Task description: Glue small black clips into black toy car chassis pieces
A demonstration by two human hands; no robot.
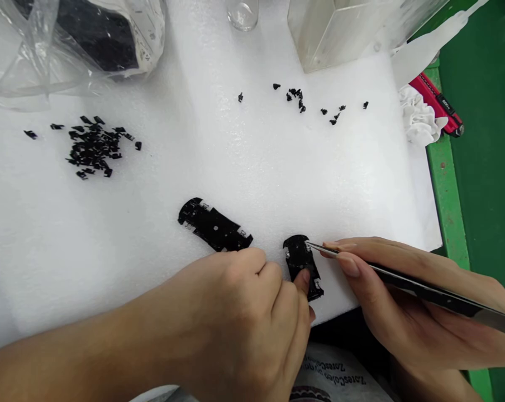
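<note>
My left hand [256, 312] is closed, its thumb pressed on a small black plastic plate [298, 254] with notched sides and a rounded end. Most of its fingers are hidden behind the back of the hand. My right hand [403, 290] pinches black tweezers [434, 301]; their bright tips touch the plate's upper right edge, near a pale clip-like detail. Whether the tips hold a tiny part cannot be made out. A second, similar black plate [216, 226] lies tilted just beyond my left knuckles.
On the white foam sheet [164, 151] lie a pile of tiny black parts [95, 146] at left and several scattered ones [295, 95] at the back. Behind stand a plastic bag [147, 33], a glass jar [243, 14] and a clear box [332, 33]. A red cutter [439, 106] lies right.
</note>
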